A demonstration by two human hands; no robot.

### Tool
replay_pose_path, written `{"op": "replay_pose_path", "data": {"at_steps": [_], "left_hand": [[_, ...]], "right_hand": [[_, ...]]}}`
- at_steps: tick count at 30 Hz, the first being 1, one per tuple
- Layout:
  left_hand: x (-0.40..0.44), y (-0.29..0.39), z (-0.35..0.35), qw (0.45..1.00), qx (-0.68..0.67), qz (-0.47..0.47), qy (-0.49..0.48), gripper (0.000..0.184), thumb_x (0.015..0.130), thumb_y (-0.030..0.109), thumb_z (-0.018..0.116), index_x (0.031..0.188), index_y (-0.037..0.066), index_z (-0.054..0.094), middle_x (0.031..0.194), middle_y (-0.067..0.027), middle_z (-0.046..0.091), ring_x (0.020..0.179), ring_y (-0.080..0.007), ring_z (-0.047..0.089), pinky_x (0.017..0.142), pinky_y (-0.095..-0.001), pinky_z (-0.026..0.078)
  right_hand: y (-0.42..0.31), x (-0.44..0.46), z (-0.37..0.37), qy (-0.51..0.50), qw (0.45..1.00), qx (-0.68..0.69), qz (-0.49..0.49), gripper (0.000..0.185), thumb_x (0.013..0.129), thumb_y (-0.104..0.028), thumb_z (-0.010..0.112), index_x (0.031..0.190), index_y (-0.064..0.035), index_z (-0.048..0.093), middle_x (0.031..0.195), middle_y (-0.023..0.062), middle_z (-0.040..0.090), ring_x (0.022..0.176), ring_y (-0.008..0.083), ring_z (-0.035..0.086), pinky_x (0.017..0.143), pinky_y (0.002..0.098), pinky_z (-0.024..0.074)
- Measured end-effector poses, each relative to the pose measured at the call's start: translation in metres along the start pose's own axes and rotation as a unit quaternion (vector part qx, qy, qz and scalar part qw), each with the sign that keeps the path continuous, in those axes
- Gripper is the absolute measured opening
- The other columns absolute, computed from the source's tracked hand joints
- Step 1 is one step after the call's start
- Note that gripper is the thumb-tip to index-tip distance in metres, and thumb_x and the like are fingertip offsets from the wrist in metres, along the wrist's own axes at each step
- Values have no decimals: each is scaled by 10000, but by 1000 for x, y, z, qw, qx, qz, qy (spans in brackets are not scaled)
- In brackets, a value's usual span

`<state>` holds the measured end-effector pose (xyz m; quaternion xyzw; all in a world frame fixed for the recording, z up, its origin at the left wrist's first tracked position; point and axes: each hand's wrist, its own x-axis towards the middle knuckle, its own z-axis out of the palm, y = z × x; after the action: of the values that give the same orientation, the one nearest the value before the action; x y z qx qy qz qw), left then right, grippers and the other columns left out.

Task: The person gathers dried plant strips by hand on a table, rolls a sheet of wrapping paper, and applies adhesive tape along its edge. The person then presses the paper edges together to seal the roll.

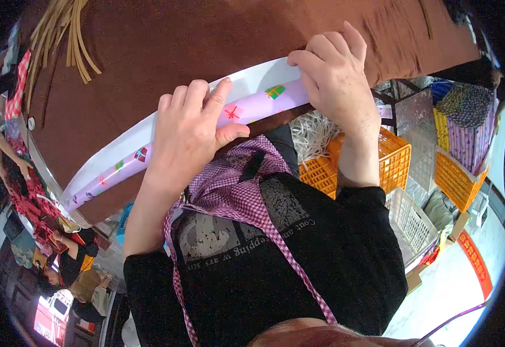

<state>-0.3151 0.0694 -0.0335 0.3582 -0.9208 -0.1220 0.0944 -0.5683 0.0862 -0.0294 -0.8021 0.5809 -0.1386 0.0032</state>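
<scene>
A roll of purple wrapping paper [261, 105] with small gift prints lies along the near edge of the brown cloth-covered table [148, 34]. Its white side shows along the far edge of the roll. My left hand [192, 130] rests on the roll left of the middle, thumb spread away from the fingers. Over the right end of the roll lies my right hand [336, 75], its fingers bent and slightly apart, with fingertips at the white edge. Neither hand is wrapped round the roll.
Tan strips [70, 40] lie at the table's back left. Orange crates [394, 156], white shredded strips [316, 136] and a white basket [411, 222] stand at the right below the table. Other people [65, 260] are at the far left beside red material [33, 202].
</scene>
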Motion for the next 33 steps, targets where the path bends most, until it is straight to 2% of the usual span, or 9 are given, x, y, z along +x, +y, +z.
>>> {"op": "replay_pose_path", "data": {"at_steps": [11, 26, 33], "left_hand": [[0, 1, -1, 1000, -2, 1, -4, 686, 764, 560, 598, 1206, 35, 606, 944, -83, 514, 859, -257, 527, 734, -388, 396], [3, 4, -5, 1000, 4, -4, -9, 698, 750, 560, 612, 1201, 27, 610, 933, -85, 517, 867, -258, 524, 736, -393, 399], [24, 19, -4, 1000, 10, 13, -12, 668, 751, 569, 623, 1130, 18, 627, 920, -84, 529, 860, -252, 533, 743, -387, 413]], "right_hand": [[-3, 6, -6, 49, 998, 14, -22, 149, 717, -50, 637, 837, -132, 672, 816, 22, 552, 953, 224, 568, 1074, 515, 307], [-2, 3, 1, -15, 999, -26, 17, 112, 750, -92, 626, 835, -136, 684, 836, 27, 576, 991, 225, 568, 1082, 499, 284], [-2, 2, 2, -11, 999, -29, 16, 103, 760, -92, 620, 832, -131, 682, 819, 36, 567, 969, 233, 568, 1075, 504, 296]]}}
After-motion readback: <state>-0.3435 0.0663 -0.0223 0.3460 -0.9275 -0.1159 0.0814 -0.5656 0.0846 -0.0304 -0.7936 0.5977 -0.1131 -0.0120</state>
